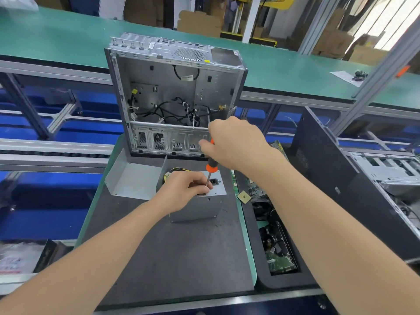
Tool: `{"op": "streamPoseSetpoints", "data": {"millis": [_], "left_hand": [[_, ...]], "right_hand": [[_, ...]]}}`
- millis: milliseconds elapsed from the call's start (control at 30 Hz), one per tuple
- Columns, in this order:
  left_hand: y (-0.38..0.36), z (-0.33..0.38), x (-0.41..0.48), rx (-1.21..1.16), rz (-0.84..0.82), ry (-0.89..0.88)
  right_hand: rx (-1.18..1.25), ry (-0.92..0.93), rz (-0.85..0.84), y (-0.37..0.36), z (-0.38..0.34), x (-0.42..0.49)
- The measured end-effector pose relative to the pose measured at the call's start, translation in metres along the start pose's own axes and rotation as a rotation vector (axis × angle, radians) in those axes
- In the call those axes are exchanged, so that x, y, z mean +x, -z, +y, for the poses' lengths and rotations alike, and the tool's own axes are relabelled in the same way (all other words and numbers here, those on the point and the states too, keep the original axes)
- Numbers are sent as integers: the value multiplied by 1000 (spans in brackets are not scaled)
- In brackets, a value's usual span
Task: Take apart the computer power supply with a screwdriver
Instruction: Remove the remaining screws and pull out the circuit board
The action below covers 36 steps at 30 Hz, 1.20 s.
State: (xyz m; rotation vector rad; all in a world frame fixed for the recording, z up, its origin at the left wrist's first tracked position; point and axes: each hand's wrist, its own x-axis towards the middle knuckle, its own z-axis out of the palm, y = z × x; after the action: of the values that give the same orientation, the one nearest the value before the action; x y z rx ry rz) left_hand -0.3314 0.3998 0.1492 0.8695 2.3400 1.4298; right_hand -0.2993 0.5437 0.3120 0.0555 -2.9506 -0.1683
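Power supply: a grey metal box (200,205) standing on the dark mat (170,258), just in front of the open computer case (172,94), with yellow and black wires at its far-left corner.
Left hand: the left hand (185,189) has its fingers curled over the box's top edge and grips it steady.
Right hand: the right hand (234,144) is closed round the orange-and-black handle of the screwdriver (211,167), held near upright.
Tip: the shaft meets the top face just beside the left fingertips. They hide the contact, so it is possibly seated in a screw, but I cannot tell.
Box relative to grips: under the left palm, below and nearer than the right hand.
Risk, slip: a tip jumping its screw would likely strike the left fingers, given how close they are.
Risk, tipping: downward pressure off-centre could rock the box if the left hold loosens.
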Motion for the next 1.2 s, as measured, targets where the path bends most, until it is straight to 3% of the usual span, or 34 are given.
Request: {"op": "streamPoseSetpoints", "data": {"millis": [200, 300, 400, 467, 533, 633, 700, 833, 933, 1033, 1133, 1200], "left_hand": [[7, 6, 3, 15, -28, -40], [1, 4, 3, -89, -83, -15], [-3, 1, -1, -105, -70, -41], [-5, 1, -2, -60, -26, -66], [-7, 2, -2, -34, 5, -69], [-11, 3, -2, -2, -19, -72], [-10, 2, -2, 20, -45, -76], [-7, 2, -2, 49, -69, -86], [-8, 3, -2, 86, -55, -110], [-10, 1, -2, 122, -13, -95], [-12, 1, -1, 132, 12, -87], [-13, 2, -2, 135, 20, -86]], "right_hand": [[293, 352, -298, 21, 15, 10], [256, 613, -353, 32, 21, 12], [187, 702, -369, 36, 16, 10], [122, 569, -229, 28, 6, 3], [-36, 264, 34, 15, -7, -6], [-72, -129, 103, -1, -26, -12], [-28, -102, 72, -8, -22, -4], [235, 513, -205, 14, 13, 13], [320, 662, -337, 25, 30, 19], [231, 547, -191, 19, 28, 11], [-40, 111, 113, 9, 8, -4], [-64, -53, 98, 3, -6, -11]]}}
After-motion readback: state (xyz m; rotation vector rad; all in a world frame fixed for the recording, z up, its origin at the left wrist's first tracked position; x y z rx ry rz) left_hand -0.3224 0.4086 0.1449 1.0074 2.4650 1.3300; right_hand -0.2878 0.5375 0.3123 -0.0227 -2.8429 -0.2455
